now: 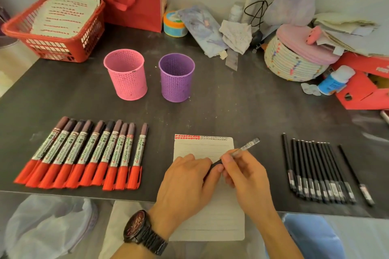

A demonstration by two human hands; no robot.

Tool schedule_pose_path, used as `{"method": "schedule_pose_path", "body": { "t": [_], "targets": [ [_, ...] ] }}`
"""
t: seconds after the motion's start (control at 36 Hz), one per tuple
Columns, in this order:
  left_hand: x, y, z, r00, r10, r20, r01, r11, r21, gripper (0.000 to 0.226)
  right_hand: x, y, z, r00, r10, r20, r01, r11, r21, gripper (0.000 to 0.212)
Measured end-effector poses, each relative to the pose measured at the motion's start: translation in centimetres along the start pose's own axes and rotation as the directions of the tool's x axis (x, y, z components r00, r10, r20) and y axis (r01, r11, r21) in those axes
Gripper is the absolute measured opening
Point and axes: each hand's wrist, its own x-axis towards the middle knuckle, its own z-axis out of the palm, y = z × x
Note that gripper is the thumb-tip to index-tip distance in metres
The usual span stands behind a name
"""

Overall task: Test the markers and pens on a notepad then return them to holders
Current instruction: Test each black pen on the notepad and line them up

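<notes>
Both hands meet over the notepad (203,148), low centre of the dark table (231,109). Left hand (186,178), wristwatch (141,230) on its wrist, lies on the page with its fingertips pinched on the dark lower end of a pen (245,147). Right hand (247,175) grips the same pen by its clear barrel, thumb and forefinger curled round it. The pen is tilted, its far end pointing up and right past the notepad's edge. Whether the tip touches the paper cannot be told; the fingers hide it.

Notepad: lined, with a band of red marks at top left and small black scribbles beside them at top right.

Left of the notepad: markers (84,153), red-capped, laid side by side in a slanted row, caps toward the table's near edge. Right of it: black pens (315,166) in a tight row, one lying a little apart at the far right.

Behind, well apart from the hands: pink holder (126,74) and purple holder (176,78), upright, near each other. Back left: red basket (63,50) of papers, beside a red bag (147,6).
</notes>
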Motion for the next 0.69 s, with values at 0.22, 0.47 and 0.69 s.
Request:
{"method": "schedule_pose_path", "body": {
  "t": [0.22,0.47,0.69],
  "targets": [
    [0.3,-0.1,0.0,0.996,-0.083,0.03,0.085,0.994,-0.064,0.063,0.3,0.5,-0.2,0.999,-0.041,-0.022,0.042,0.999,0.029,0.016],
    [-0.1,0.0,0.5,0.999,-0.047,0.021,0.046,0.998,0.031,0.022,4.9,-1.1,-3.4,0.967,-0.009,-0.255,0.062,0.978,0.199,0.02],
    [0.1,-0.6,0.7,0.997,-0.028,0.074,0.026,0.999,0.034,0.03,8.6,-0.8,-3.9,0.979,0.085,-0.187,-0.061,0.99,0.128,0.022]
  ]
}}
